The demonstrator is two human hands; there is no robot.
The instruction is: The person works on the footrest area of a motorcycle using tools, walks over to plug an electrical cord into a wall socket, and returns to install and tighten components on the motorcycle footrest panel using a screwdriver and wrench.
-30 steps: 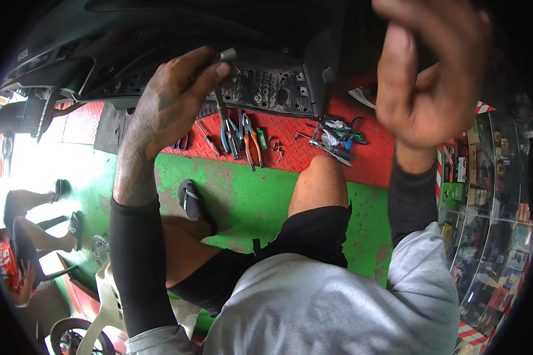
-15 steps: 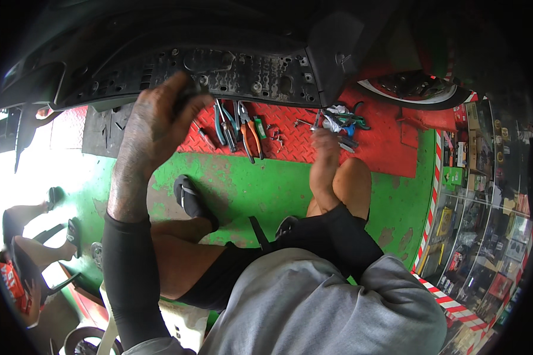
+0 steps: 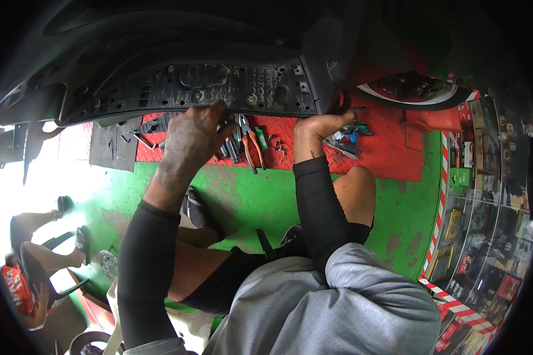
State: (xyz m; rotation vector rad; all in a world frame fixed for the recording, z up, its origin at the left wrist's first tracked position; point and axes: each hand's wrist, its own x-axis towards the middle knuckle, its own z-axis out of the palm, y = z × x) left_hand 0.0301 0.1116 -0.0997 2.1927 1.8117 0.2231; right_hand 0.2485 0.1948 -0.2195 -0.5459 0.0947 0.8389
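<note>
My left hand (image 3: pixel 192 139) is at the lower edge of a black, grimy scooter footboard panel (image 3: pixel 243 83), its fingers curled; whatever they hold is hidden. Farther right, my right hand (image 3: pixel 317 127) is turned sideways just below the panel's corner, fingers stretched along its underside. Beneath the panel, on a red checker-plate platform (image 3: pixel 397 154), lie orange-handled pliers (image 3: pixel 254 148), a small green packet (image 3: pixel 262 137), loose screws, and a heap of tools (image 3: pixel 349 151) partly behind my right hand.
A wheel (image 3: pixel 408 94) is at upper right, above a red-and-white floor stripe and glass display case (image 3: pixel 479 231). My knees are over a green floor (image 3: pixel 397 207). At lower left another person (image 3: pixel 26 290) in red sits near a plastic chair.
My right hand has dropped from high at the right, then risen from near my knee to the panel's corner. My left hand has moved lower; the tool earlier visible in it is hidden.
</note>
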